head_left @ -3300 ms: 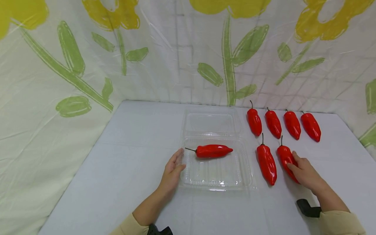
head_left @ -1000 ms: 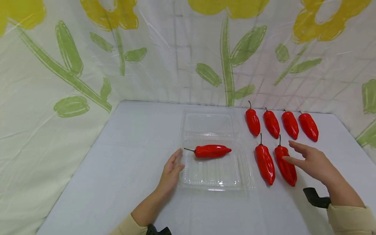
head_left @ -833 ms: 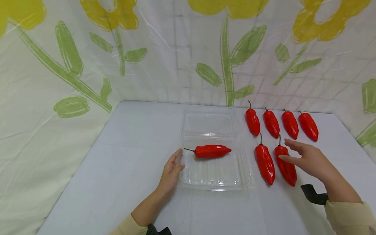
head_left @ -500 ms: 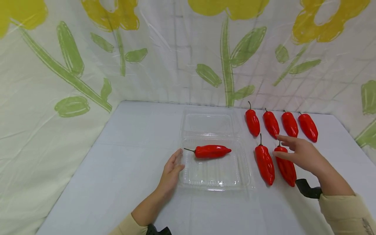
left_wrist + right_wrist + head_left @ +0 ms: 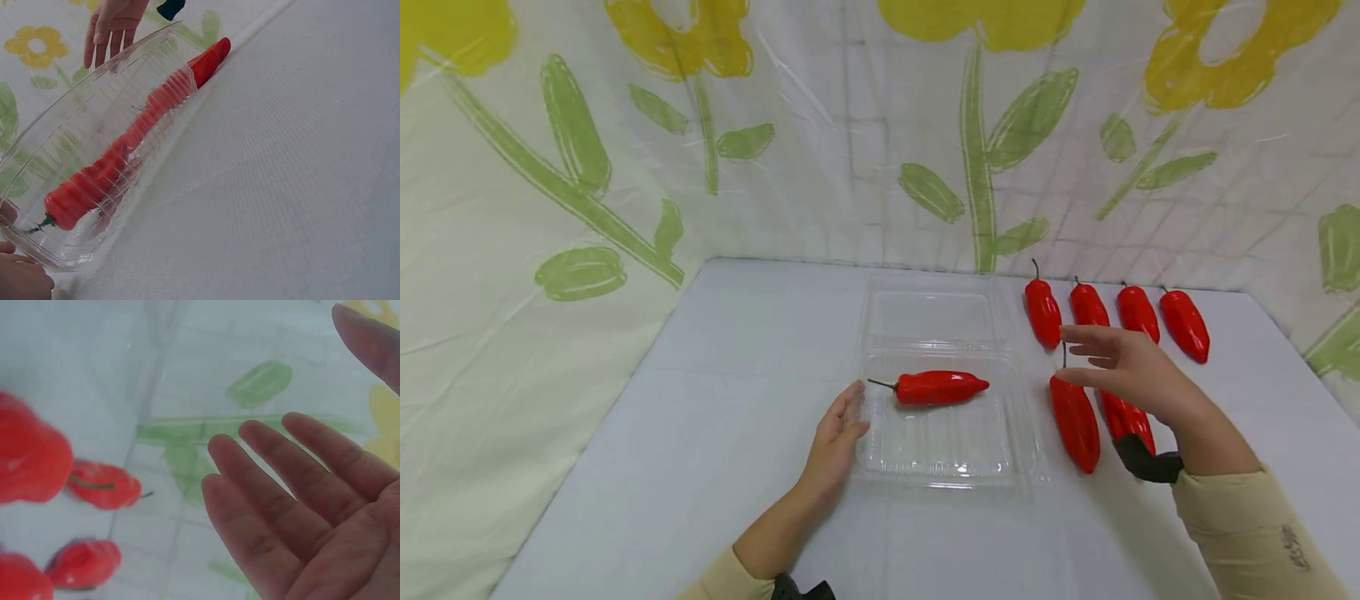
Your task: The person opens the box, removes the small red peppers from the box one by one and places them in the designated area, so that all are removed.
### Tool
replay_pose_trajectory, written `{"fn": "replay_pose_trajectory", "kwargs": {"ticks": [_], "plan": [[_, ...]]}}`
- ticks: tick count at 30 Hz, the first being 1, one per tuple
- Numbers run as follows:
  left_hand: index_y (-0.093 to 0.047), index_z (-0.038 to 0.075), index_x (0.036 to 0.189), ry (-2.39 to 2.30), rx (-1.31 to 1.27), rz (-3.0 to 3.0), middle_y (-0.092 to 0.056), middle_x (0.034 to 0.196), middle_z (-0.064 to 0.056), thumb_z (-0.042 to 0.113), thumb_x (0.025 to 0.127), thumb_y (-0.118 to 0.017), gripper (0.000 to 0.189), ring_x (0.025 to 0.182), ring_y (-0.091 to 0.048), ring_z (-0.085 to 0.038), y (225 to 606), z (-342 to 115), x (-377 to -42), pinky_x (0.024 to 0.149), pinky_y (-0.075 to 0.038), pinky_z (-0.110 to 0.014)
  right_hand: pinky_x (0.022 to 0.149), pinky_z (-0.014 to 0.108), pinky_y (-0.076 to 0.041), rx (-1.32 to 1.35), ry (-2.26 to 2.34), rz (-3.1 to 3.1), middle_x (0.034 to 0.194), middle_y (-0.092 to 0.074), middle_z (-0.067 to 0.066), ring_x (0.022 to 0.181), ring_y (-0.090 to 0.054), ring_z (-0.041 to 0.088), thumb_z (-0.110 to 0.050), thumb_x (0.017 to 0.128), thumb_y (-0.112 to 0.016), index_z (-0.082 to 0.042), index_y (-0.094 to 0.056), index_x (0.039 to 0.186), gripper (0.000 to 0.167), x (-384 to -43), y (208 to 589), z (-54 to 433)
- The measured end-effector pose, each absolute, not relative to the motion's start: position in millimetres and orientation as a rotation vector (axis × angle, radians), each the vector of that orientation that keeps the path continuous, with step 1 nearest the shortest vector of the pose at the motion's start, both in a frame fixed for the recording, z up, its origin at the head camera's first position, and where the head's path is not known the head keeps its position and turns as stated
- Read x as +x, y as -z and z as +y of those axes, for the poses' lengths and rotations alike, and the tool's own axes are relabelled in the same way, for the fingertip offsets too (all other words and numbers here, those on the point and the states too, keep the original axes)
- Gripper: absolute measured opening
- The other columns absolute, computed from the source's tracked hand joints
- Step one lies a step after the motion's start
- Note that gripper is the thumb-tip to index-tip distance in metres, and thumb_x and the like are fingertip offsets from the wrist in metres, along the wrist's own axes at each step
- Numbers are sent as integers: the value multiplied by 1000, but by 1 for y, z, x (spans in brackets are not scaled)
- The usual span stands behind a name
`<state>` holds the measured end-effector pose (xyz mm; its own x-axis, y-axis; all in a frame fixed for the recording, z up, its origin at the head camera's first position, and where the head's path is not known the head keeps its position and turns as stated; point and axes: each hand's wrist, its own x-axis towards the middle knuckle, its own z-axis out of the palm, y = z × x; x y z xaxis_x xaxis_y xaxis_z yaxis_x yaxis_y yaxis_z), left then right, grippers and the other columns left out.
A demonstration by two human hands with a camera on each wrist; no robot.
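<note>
A clear plastic clamshell container (image 5: 955, 446) lies with its lid (image 5: 934, 315) folded back, one red pepper (image 5: 942, 387) sideways in its base. My left hand (image 5: 837, 437) grips the base's left side, thumb at the rim. In the left wrist view the pepper (image 5: 103, 178) shows through the ribbed wall. My right hand (image 5: 1138, 371) hovers above two front-row peppers, its fingers spread and nothing in them. It overlaps the stem end of the left pepper (image 5: 1077, 429) and hides much of the right pepper (image 5: 1129, 423). The right wrist view shows that hand (image 5: 337, 531) with straight fingers.
Several more red peppers stand in a back row at the right, from the leftmost pepper (image 5: 1042, 312) to the rightmost pepper (image 5: 1185, 327). A flower-printed curtain (image 5: 812, 167) hangs behind the white table (image 5: 737, 375). Black camera mounts sit on both wrists.
My right hand held the right front pepper, then let it go and rose off it. Since then it has moved left and away from me, toward the left front pepper. The left hand stays put.
</note>
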<state>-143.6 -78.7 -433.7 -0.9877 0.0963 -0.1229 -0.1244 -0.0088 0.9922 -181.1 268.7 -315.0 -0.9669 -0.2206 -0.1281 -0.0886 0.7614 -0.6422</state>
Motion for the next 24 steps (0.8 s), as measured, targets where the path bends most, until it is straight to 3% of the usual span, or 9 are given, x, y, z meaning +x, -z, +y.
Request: {"fn": "replay_pose_trajectory", "kwargs": {"ticks": [24], "plan": [[-29, 4, 145, -2125, -29, 2113, -25, 154, -11, -2, 91, -38, 54, 144, -18, -26, 432, -79, -142, 117, -16, -44, 90, 42, -53, -280, 1395, 2584, 138, -49, 13, 123, -49, 33, -29, 83, -68, -13, -43, 139, 64, -192, 314, 208]]}}
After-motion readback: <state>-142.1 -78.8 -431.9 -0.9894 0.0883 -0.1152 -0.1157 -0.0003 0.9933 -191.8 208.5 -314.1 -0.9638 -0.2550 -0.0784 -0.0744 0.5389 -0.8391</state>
